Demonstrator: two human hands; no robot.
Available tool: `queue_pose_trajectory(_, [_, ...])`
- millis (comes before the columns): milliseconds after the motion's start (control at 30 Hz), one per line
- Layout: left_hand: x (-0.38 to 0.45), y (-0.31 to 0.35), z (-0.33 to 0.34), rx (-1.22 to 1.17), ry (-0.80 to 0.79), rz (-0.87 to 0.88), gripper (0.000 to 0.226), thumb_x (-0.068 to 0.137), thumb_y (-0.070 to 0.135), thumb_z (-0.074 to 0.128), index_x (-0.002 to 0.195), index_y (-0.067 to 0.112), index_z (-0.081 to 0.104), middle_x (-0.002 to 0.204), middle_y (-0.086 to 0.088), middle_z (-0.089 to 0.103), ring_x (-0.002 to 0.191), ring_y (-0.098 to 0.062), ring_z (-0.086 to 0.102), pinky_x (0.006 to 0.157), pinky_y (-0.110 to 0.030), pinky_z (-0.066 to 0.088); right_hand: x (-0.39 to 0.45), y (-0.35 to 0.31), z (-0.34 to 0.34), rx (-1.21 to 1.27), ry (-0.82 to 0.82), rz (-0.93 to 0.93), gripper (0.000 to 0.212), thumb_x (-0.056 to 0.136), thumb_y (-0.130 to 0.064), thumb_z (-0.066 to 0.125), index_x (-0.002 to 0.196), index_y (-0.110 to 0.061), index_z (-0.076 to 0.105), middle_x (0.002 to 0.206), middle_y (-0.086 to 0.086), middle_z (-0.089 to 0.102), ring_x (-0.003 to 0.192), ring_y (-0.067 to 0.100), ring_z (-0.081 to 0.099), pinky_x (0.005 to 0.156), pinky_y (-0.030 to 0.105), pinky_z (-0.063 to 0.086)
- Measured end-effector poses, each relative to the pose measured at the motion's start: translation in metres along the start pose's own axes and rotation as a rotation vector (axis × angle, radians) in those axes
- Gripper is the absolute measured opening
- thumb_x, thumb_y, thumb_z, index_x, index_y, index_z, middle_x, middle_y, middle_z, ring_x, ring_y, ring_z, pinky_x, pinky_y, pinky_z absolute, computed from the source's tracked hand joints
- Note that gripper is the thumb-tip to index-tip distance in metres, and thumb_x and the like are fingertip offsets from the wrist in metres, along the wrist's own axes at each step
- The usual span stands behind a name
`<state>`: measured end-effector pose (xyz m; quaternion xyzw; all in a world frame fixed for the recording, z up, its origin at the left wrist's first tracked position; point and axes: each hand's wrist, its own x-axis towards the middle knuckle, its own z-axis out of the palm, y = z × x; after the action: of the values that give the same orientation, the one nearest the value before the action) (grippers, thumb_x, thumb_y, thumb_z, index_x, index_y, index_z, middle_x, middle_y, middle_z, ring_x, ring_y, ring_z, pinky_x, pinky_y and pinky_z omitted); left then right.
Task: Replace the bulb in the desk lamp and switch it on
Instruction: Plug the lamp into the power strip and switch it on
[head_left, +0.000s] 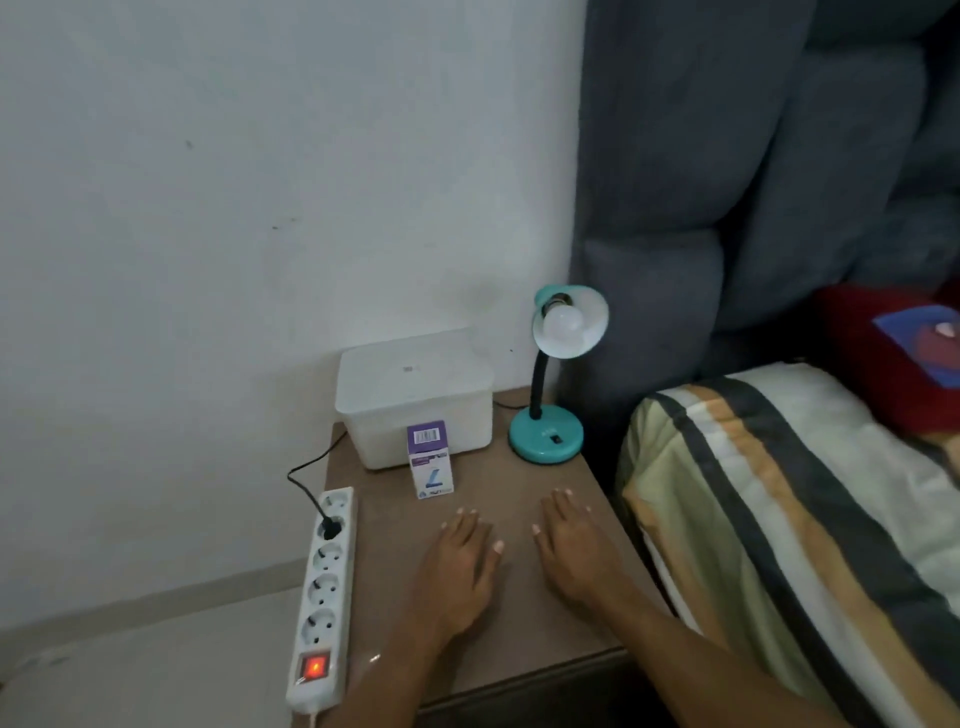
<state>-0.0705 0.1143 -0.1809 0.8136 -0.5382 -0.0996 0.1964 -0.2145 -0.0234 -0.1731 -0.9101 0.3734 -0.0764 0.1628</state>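
Observation:
A teal desk lamp (545, 439) stands at the back right of the brown bedside table (514, 644). Its shade faces me with a white bulb (563, 323) screwed in, unlit. A small black switch (557, 439) sits on the lamp's base. A purple and white bulb box (430, 460) stands upright in the middle of the table. My left hand (460, 566) and my right hand (574, 545) lie flat on the table in front of the box, palms down, fingers apart, holding nothing.
A white lidded plastic container (415, 397) sits behind the box against the wall. A white power strip (324, 587) lies along the table's left edge, its red switch (315, 667) lit, with the black lamp plug (331, 527) in it. A bed with striped bedding (779, 519) borders the right.

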Motion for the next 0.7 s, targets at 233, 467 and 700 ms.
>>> queue_pose_trajectory(233, [0.069, 0.026, 0.028, -0.007, -0.048, 0.077, 0.063, 0.108, 0.053, 0.023, 0.162, 0.020, 0.024, 0.172, -0.005, 0.013, 0.158, -0.012, -0.001, 0.127, -0.032, 0.000, 0.039, 0.055, 0.003, -0.032, 0.021, 0.028, 0.064, 0.105, -0.041, 0.029, 0.158, -0.007, 0.016, 0.167, 0.012, 0.013, 0.154, 0.024, 0.008, 0.123, 0.038, 0.004])
queue_pose_trajectory(467, [0.153, 0.010, 0.060, -0.004, 0.016, 0.100, 0.091, 0.093, 0.074, -0.008, 0.164, 0.019, 0.002, 0.172, 0.000, -0.009, 0.155, -0.008, -0.021, 0.123, -0.026, -0.015, 0.108, 0.069, 0.018, -0.088, 0.011, -0.011, 0.066, 0.095, -0.038, 0.035, 0.148, 0.002, 0.040, 0.153, 0.023, 0.042, 0.143, 0.034, 0.041, 0.116, 0.048, 0.027])
queue_pose_trajectory(700, [0.179, -0.003, 0.070, 0.008, 0.020, 0.164, 0.079, 0.100, 0.063, 0.004, 0.164, 0.016, 0.009, 0.168, 0.004, -0.003, 0.158, -0.011, -0.006, 0.130, -0.032, 0.001, 0.133, 0.082, 0.037, -0.018, 0.115, -0.070, 0.066, 0.097, -0.035, 0.029, 0.154, -0.003, 0.027, 0.158, 0.020, 0.033, 0.149, 0.031, 0.029, 0.119, 0.052, 0.028])
